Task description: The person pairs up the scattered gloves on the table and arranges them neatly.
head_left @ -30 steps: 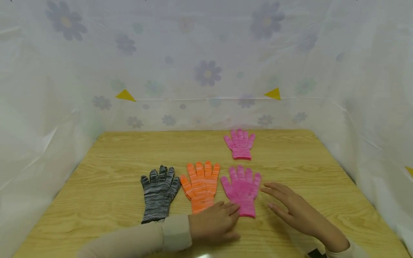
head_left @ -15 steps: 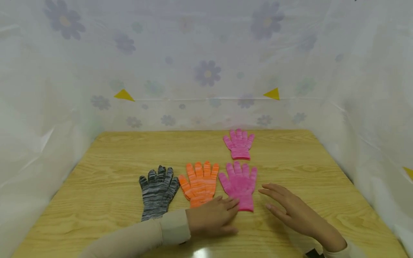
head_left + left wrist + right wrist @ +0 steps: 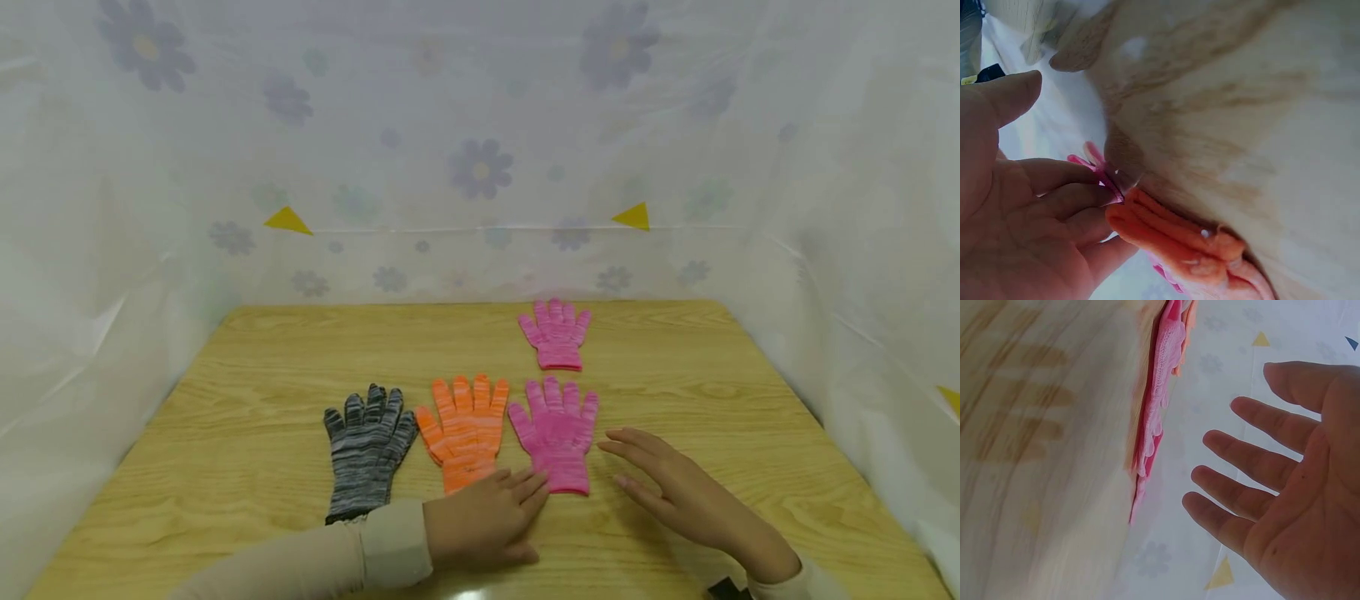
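Side by side on the table lie a grey-and-black striped knit glove (image 3: 367,458), an orange knit glove (image 3: 468,433) and a pink knit glove (image 3: 558,437), fingers pointing away from me. My left hand (image 3: 487,517) stretches across the orange glove's cuff and hides part of it. Its straight fingertips reach the lower left corner of the near pink glove's cuff; contact is unclear. In the left wrist view the palm (image 3: 1029,237) shows nothing gripped. To the right of that pink glove, my right hand (image 3: 675,492) hovers above the table, fingers extended and holding nothing.
Another pink glove (image 3: 557,336) lies farther back, near the table's far edge. White sheeting (image 3: 480,100) with flower prints surrounds the wooden table (image 3: 712,383) at the back and sides. Yellow triangles, one of them a marker (image 3: 632,217), are on the sheeting.
The near pink glove has slid slightly away from me. My left hand has since drawn back a little leftward from its cuff. The right hand has barely moved.
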The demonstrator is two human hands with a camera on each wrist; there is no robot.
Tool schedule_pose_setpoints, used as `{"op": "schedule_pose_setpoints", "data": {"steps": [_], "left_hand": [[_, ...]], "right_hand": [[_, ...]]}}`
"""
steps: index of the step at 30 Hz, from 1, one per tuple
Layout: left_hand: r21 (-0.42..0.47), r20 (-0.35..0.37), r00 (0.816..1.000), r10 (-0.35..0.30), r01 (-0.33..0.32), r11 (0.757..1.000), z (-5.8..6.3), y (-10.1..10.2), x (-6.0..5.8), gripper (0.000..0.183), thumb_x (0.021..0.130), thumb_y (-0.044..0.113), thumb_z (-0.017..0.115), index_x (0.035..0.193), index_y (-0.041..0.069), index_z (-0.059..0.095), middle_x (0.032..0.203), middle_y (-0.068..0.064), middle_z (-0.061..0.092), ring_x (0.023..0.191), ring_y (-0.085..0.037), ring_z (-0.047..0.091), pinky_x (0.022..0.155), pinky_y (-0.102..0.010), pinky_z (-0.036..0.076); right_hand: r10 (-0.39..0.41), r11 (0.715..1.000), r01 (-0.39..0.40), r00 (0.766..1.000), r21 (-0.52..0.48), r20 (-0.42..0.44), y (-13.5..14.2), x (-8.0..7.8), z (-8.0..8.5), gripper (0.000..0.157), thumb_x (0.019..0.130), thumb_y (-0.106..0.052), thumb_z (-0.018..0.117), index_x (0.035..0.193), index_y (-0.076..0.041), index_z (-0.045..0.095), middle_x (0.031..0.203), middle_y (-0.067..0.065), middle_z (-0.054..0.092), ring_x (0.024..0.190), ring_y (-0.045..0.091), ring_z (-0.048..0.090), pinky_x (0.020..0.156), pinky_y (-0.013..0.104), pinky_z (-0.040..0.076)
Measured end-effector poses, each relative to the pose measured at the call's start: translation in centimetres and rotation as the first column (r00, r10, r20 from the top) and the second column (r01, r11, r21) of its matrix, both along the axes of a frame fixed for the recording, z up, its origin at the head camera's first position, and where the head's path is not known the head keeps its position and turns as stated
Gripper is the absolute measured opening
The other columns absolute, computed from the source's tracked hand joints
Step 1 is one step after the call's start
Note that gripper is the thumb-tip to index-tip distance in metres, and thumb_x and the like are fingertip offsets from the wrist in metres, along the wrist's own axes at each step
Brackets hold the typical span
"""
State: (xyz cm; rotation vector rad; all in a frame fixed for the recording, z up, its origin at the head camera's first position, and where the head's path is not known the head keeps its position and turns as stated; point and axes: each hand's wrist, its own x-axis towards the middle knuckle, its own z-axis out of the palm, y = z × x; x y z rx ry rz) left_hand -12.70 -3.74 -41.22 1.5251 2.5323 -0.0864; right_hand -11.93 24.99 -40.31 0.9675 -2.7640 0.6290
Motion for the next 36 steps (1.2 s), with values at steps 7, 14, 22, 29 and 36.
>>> {"op": "schedule_pose_setpoints", "data": {"steps": [7,14,22,29,36], "left_hand": [[-0.004,0.004,1.000,-0.022,0.022,1.000,-0.2,-0.2,-0.2,0.073,0.097,0.055,0.039,0.150,0.006,0.031,0.156,-0.010,0.027,0.143,-0.021,0.026,0.113,-0.034,0.029],[-0.003,0.012,1.000,-0.028,0.028,1.000,-0.2,-0.3,-0.3,0.075,0.096,0.056,0.042,0.150,0.006,0.030,0.156,-0.010,0.027,0.143,-0.022,0.026,0.113,-0.032,0.029],[-0.010,-0.006,0.999,-0.041,0.041,0.999,-0.5,-0.2,-0.4,0.074,0.096,0.055,0.045,0.149,0.005,0.033,0.155,-0.011,0.028,0.142,-0.022,0.028,0.113,-0.032,0.029],[-0.005,-0.017,0.999,-0.044,0.044,0.999,-0.4,-0.3,-0.3,0.075,0.095,0.057,0.043,0.149,0.005,0.032,0.156,-0.011,0.027,0.142,-0.022,0.027,0.114,-0.031,0.028],[0.002,-0.017,0.999,-0.031,0.031,1.000,-0.4,-0.2,-0.3,0.077,0.094,0.058,0.045,0.148,0.005,0.034,0.155,-0.010,0.029,0.142,-0.021,0.028,0.113,-0.031,0.028]], "right_hand": [[0.000,1.000,0.000,0.999,0.003,0.038,0.0,-0.3,-0.2,0.040,0.095,-0.018,0.060,0.134,-0.010,0.056,0.138,0.007,0.051,0.125,0.030,0.049,0.090,0.053,0.047],[0.004,1.000,-0.006,0.998,0.025,0.066,-0.2,-1.0,-0.4,0.039,0.097,-0.021,0.057,0.134,-0.010,0.056,0.137,0.012,0.052,0.125,0.031,0.049,0.093,0.053,0.046],[0.094,0.989,-0.100,0.994,0.107,0.056,-1.6,-2.8,-0.9,0.039,0.098,-0.018,0.055,0.136,-0.007,0.054,0.142,0.014,0.049,0.131,0.038,0.042,0.102,0.055,0.038],[0.211,0.961,-0.232,0.967,0.148,0.146,-3.0,-5.2,-2.0,0.041,0.099,-0.015,0.051,0.139,-0.008,0.050,0.147,0.015,0.042,0.136,0.039,0.035,0.107,0.056,0.031],[0.258,0.917,-0.301,0.948,0.262,0.187,-4.3,-6.6,-2.6,0.048,0.100,-0.019,0.049,0.147,-0.012,0.040,0.154,0.014,0.030,0.141,0.037,0.027,0.110,0.055,0.027]]}}
